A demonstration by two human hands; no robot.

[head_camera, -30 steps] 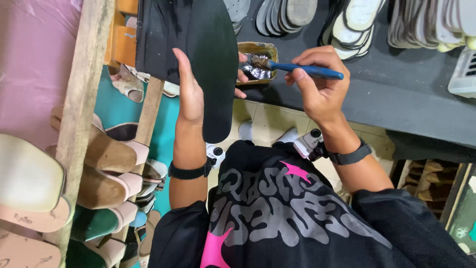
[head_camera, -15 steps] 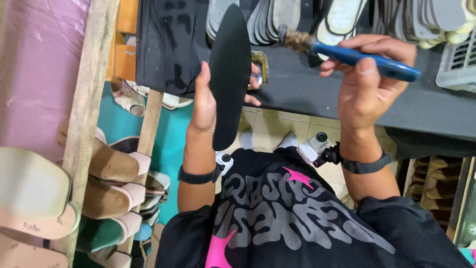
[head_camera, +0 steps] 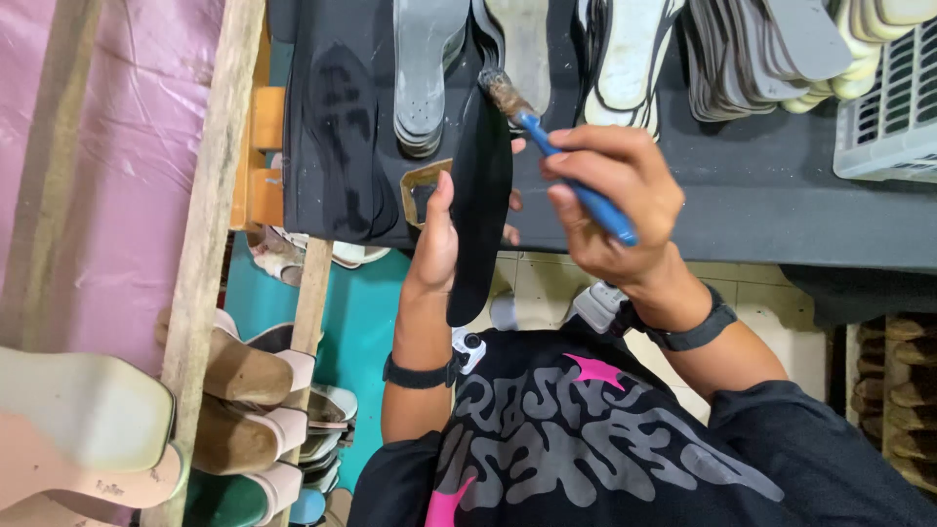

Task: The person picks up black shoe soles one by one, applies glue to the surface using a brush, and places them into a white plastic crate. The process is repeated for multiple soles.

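My left hand [head_camera: 439,239] grips a long black shoe sole [head_camera: 480,200], held edge-on above the dark worktable [head_camera: 761,210]. My right hand [head_camera: 615,200] holds a blue-handled brush [head_camera: 561,161]; its glue-caked bristles touch the top end of the sole. Partly hidden behind the sole and my left hand sits a small tin [head_camera: 422,187] on the table edge. Both wrists wear black bands.
Stacks of grey and white insoles [head_camera: 429,68] line the back of the table, with a white grille [head_camera: 893,107] at the right. A wooden post [head_camera: 210,244] and racks of beige heeled sandals [head_camera: 244,390] stand at the left over a teal floor.
The brush has left the tin, swung up and come onto the sole's top end. My left hand has raised the sole more upright.
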